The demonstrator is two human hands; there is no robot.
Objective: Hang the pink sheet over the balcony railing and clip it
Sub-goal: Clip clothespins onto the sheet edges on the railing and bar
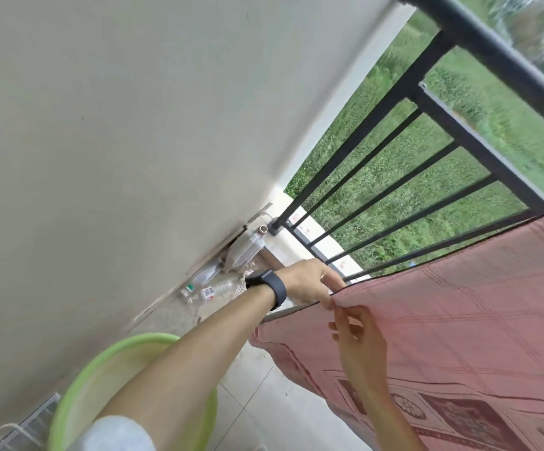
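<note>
Balcony railing [505,56]: black metal, top rail crossing the upper right, upright bars below, grass beyond. Pink sheet [459,304]: draped over the railing at the right, hanging down the balcony side and covering the bars there, with a loose corner drooping toward the floor tiles at lower centre. Judged thin, light and fully limp; no stiffness to keep a set position. Expect bunching, sliding along the smooth rail and lifting in wind. If damp, expect added weight and a pull toward the longer side. Green basin [101,356]: on the floor at lower left, beside the wall, well apart from the sheet. Left hand [309,281]: dark watch [267,284] on the wrist, fingers curled round the dark-edged hem [293,310] at the sheet's side edge, gripping it. Right hand [358,336]: just beside the left, fingertips raised to the same hem, apparently pinching the cloth. Take hold along the hem, the firmest and least stretchy part. Avoid pulling from mid-panel, a likely cause of wrinkling. Draw the hands apart along the edge to flatten the cloth. Balance the drop on both sides of the rail before clipping. No clip in view. Clip at the top rail, near each side edge.
</note>
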